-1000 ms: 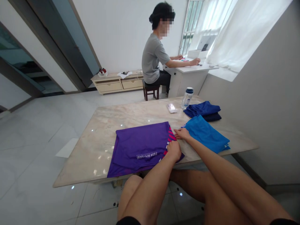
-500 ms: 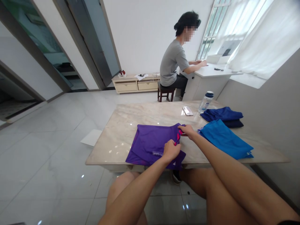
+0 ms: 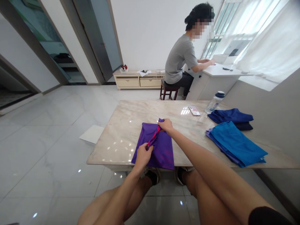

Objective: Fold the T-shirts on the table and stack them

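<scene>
A purple garment lies partly folded on the marble-topped table, its near edge at the table's front. My left hand is closed on the lower end of a pink-and-dark trimmed edge of it. Farther up that same edge, my right hand pinches the other end. The trimmed edge stretches slantwise between both hands, over the middle of the cloth. To the right lies a stack of folded cloth with a bright blue garment on top and lilac cloth beneath.
Behind the blue stack lie dark blue folded clothes. A clear water bottle and a phone are on the table. A person sits on a stool at a white desk beyond. White board lies on the floor, left.
Both hands have moved left with the trimmed edge, folding the garment's right part over toward the left. The printed lettering is now covered. The view has shifted slightly.
</scene>
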`<state>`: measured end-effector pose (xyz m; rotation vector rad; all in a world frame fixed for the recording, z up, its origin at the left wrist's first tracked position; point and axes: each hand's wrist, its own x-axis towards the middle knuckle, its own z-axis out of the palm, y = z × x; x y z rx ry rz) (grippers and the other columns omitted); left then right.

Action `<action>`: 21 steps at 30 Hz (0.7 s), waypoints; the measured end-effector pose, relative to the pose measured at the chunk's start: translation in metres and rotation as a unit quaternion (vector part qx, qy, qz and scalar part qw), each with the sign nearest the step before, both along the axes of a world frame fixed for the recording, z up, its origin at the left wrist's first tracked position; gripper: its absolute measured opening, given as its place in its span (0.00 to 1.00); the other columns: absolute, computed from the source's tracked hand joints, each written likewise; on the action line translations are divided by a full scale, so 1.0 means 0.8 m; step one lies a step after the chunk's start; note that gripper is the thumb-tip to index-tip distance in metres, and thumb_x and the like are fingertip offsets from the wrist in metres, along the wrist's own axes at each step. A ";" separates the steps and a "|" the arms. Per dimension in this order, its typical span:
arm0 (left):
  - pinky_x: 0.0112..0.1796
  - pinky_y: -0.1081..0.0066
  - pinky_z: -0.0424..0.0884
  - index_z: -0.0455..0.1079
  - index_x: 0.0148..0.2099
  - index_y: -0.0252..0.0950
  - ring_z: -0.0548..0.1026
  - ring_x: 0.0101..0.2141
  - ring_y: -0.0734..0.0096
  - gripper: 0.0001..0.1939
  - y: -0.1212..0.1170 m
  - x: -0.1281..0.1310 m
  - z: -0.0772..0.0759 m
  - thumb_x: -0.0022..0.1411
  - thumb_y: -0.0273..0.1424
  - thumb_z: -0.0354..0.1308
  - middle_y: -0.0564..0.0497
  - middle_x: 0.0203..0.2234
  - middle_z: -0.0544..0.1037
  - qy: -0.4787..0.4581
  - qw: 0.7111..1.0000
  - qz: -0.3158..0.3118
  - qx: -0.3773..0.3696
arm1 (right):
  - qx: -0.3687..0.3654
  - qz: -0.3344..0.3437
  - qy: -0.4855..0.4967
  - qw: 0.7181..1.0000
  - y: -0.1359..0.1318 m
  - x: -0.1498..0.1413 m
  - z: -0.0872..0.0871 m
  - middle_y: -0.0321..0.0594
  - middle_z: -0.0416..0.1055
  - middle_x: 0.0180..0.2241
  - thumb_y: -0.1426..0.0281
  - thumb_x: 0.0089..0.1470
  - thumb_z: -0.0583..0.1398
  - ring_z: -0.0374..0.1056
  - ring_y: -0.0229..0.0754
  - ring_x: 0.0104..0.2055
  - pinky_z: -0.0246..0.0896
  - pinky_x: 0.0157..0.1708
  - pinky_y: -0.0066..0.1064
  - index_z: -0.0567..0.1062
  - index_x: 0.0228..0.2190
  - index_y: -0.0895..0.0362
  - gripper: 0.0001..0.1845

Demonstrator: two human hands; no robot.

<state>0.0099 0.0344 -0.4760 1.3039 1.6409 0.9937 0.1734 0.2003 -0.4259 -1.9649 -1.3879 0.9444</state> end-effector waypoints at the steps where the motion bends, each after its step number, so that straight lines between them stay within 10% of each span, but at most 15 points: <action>1: 0.37 0.69 0.66 0.78 0.35 0.35 0.77 0.32 0.64 0.09 0.000 -0.010 -0.004 0.67 0.35 0.62 0.50 0.28 0.81 0.009 1.000 -0.007 0.006 | -0.005 0.017 -0.006 1.000 0.003 -0.008 -0.004 0.49 0.85 0.35 0.70 0.58 0.70 0.85 0.50 0.38 0.73 0.32 0.25 0.83 0.33 0.59 0.05; 6: 0.37 0.69 0.66 0.78 0.33 0.35 0.79 0.33 0.62 0.12 0.003 -0.047 -0.018 0.70 0.33 0.61 0.47 0.28 0.82 0.080 0.995 -0.005 -0.053 | -0.013 0.117 -0.039 0.992 0.022 -0.031 -0.018 0.49 0.84 0.31 0.60 0.73 0.59 0.82 0.45 0.30 0.74 0.33 0.28 0.84 0.36 0.60 0.20; 12: 0.41 0.66 0.66 0.80 0.37 0.36 0.83 0.40 0.56 0.14 0.002 -0.055 -0.016 0.76 0.33 0.59 0.41 0.34 0.86 0.219 0.972 -0.029 -0.084 | 0.063 0.235 -0.167 0.955 0.033 -0.022 -0.043 0.54 0.81 0.57 0.78 0.63 0.62 0.75 0.52 0.61 0.65 0.63 0.36 0.82 0.56 0.61 0.21; 17: 0.43 0.64 0.68 0.81 0.44 0.37 0.85 0.46 0.51 0.16 0.000 -0.055 0.000 0.79 0.35 0.54 0.38 0.42 0.87 0.289 0.950 -0.053 -0.104 | 0.129 0.422 -0.287 0.850 0.042 -0.031 -0.063 0.52 0.71 0.68 0.83 0.59 0.59 0.61 0.57 0.69 0.56 0.68 0.47 0.75 0.68 0.53 0.38; 21: 0.46 0.63 0.70 0.81 0.48 0.37 0.85 0.49 0.51 0.18 0.001 -0.058 0.014 0.80 0.35 0.49 0.36 0.46 0.87 0.318 0.936 -0.068 -0.138 | 0.146 0.476 -0.325 0.804 0.064 -0.045 -0.064 0.53 0.77 0.62 0.76 0.66 0.60 0.63 0.60 0.67 0.55 0.65 0.48 0.84 0.58 0.53 0.23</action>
